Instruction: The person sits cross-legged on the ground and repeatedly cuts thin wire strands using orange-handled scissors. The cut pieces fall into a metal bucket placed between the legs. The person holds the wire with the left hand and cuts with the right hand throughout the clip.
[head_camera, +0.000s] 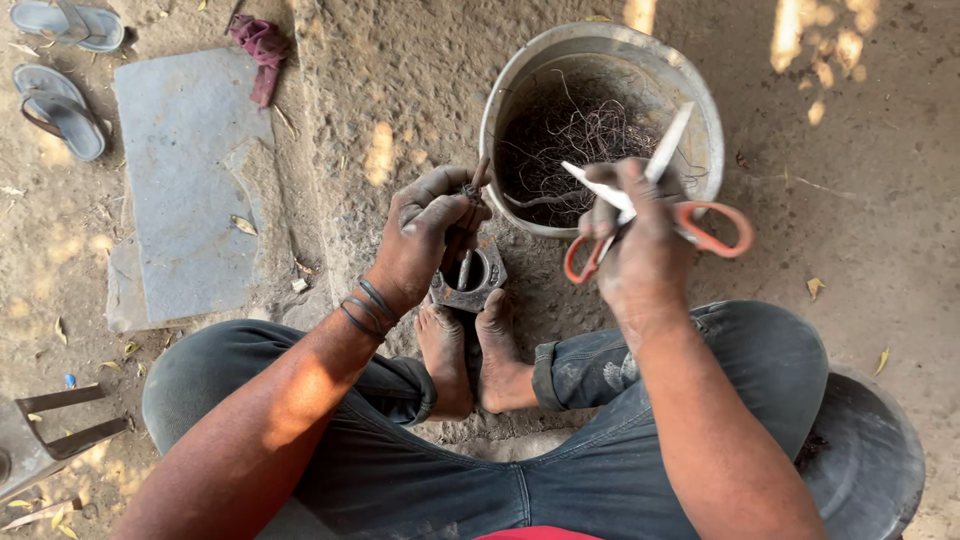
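The left hand (425, 235) pinches a thin metal rod (474, 190) upright over a heavy iron nut (470, 280) at the toes; stiff and slim, it looks best held low. The right hand (640, 250) is closed around orange-handled scissors (660, 215) beside the wire-filled bucket (600, 60)

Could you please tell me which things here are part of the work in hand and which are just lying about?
In use:
left hand holding a thin rod
metal block with a round hole
right hand holding orange-handled scissors
metal bucket of dark wire scraps

Lying about:
grey sandals
stone slab
maroon rag
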